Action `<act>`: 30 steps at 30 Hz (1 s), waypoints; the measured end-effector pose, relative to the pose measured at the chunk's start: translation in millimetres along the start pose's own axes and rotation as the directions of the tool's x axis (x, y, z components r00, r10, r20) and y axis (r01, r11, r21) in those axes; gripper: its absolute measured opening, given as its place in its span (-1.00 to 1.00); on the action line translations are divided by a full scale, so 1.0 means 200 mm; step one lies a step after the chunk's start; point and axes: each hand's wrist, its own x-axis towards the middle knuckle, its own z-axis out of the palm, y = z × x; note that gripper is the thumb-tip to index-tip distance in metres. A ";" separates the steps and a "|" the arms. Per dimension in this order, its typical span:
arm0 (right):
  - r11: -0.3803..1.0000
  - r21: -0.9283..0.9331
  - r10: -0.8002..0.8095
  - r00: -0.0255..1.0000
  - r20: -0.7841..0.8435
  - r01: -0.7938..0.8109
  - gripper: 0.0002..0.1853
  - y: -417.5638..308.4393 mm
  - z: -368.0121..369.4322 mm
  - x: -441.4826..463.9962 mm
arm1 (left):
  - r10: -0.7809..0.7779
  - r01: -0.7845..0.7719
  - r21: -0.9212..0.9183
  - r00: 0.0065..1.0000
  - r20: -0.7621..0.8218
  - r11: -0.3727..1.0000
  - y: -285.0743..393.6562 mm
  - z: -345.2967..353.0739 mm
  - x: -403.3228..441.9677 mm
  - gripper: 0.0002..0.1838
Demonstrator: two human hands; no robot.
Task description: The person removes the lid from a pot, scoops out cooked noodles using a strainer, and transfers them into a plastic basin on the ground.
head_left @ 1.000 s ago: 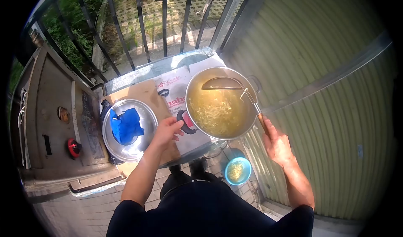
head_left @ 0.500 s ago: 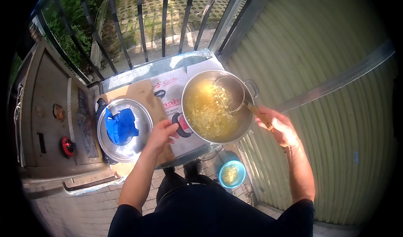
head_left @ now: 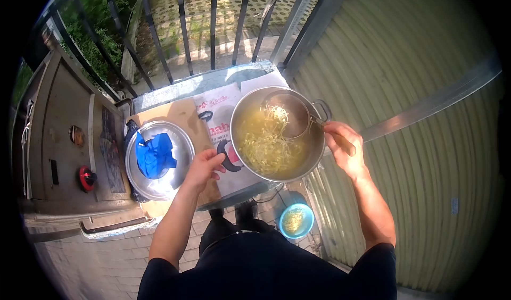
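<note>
A large metal pot (head_left: 238, 95) stands on the table, holding yellowish liquid and pale thin strands (head_left: 269, 153) that look like bean sprouts. My right hand (head_left: 346, 148), right of the pot, grips the wooden handle of a round strainer (head_left: 293, 116). Its bowl is inside the pot, at the upper right, with a bright clump of strands at its left edge. On the other side, the fingers of my left hand (head_left: 205, 169) curl at the pot's black side handle (head_left: 228, 156); their tips touch it, and the grip is partly hidden.
A metal basin (head_left: 183, 180) with a blue cloth (head_left: 154, 155) sits left on cardboard (head_left: 186, 111). Below the table is a turquoise bowl (head_left: 306, 228) of pale strands. Railings (head_left: 213, 28) stand behind, a corrugated wall (head_left: 426, 183) at right, and a metal cabinet (head_left: 64, 140) at left.
My right hand has moved up slightly, tilting the strainer's handle. A bright clump of strands now shows at the strainer's left edge. My left hand stays at the pot's black handle.
</note>
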 end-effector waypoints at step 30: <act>0.476 0.705 0.631 0.762 0.143 -0.526 -0.69 0.16 0.14 -0.31 | 0.021 -0.021 0.020 1.000 -0.006 1.000 0.01 0.01 0.00 -0.73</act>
